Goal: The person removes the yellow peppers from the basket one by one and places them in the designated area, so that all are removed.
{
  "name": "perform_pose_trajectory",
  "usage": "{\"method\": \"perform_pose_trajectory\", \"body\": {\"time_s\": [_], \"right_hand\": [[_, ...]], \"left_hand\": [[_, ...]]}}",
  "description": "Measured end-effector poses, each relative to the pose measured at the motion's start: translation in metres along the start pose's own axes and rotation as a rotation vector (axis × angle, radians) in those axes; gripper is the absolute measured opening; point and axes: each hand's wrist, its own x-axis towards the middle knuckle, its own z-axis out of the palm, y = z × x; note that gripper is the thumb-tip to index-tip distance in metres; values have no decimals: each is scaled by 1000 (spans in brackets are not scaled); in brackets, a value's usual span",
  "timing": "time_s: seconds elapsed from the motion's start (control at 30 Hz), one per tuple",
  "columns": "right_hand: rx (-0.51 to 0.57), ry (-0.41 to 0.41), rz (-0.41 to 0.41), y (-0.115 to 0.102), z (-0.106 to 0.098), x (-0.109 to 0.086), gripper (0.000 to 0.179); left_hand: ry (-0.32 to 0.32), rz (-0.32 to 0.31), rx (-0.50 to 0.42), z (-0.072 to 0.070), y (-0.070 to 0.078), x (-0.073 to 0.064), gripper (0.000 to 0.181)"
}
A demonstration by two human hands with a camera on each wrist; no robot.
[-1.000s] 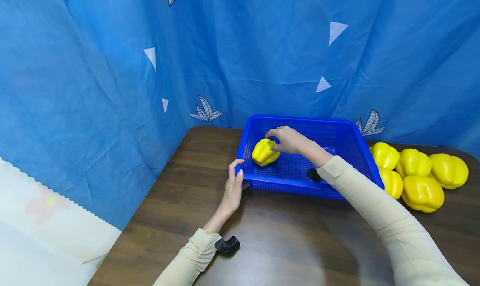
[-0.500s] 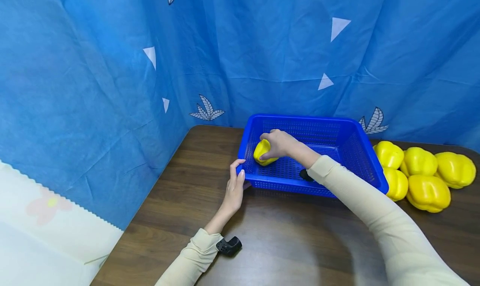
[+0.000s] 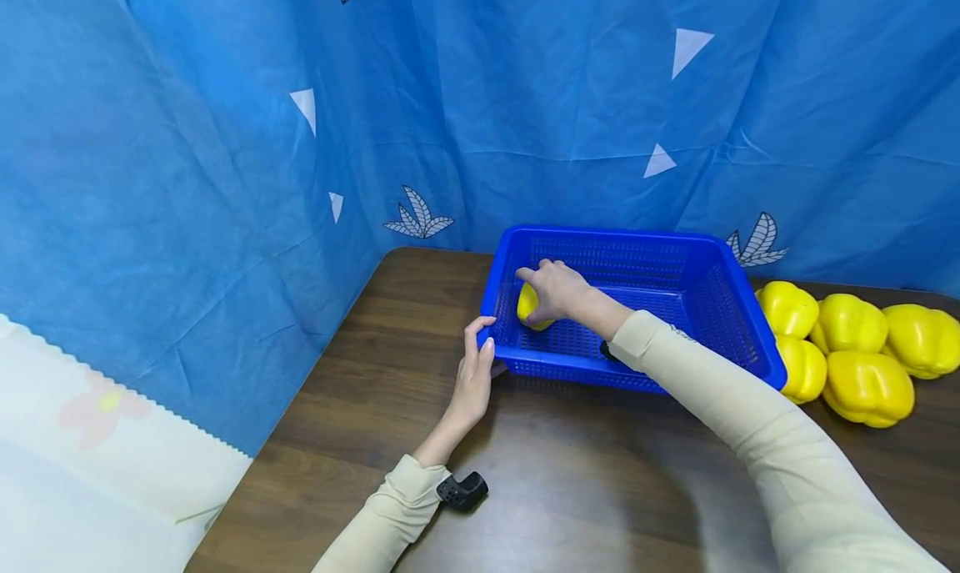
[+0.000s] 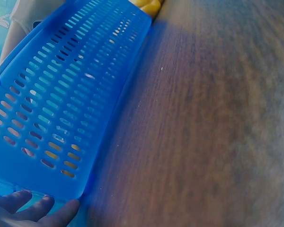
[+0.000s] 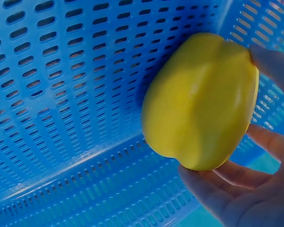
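A blue perforated plastic basket (image 3: 622, 233) stands on the wooden table. At its near left corner, my left hand (image 3: 474, 381) holds the rim between thumb and fingers; the left wrist view shows several fingertips (image 4: 42, 205) against the basket's end. Inside the basket, at its left end, my right hand (image 3: 558, 291) grips a yellow bell pepper (image 5: 199, 101). The right wrist view shows the fingers and thumb spread around one side of it, with the pepper close to the slotted basket wall. From the head view, the hand covers much of the pepper.
Several more yellow bell peppers (image 3: 870, 388) sit bunched on the table, right beside the basket's right end. A blue curtain (image 3: 570, 98) hangs behind the table (image 3: 360, 406) and along its left side. A pale cloth (image 3: 97, 473) lies at the lower left.
The right hand has lowered from above the pepper and taken hold of it. The left hand stays at the basket's corner. The head view has shifted slightly.
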Motion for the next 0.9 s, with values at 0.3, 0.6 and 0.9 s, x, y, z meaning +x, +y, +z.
{"method": "perform_pose_trajectory", "body": {"time_s": [0.3,0.6,0.9], "right_hand": [[55,-155,38,4,-7,-6,82],[15,-154,-45,15,-7,-13,65],[50,-102,-78,26,-10,-18,61]], "left_hand": [[-6,-5,-1,-2,1,2,37],[-17,-8,-5,-2,3,1,38],[-18,-7,-21,-2,2,1,38]]}}
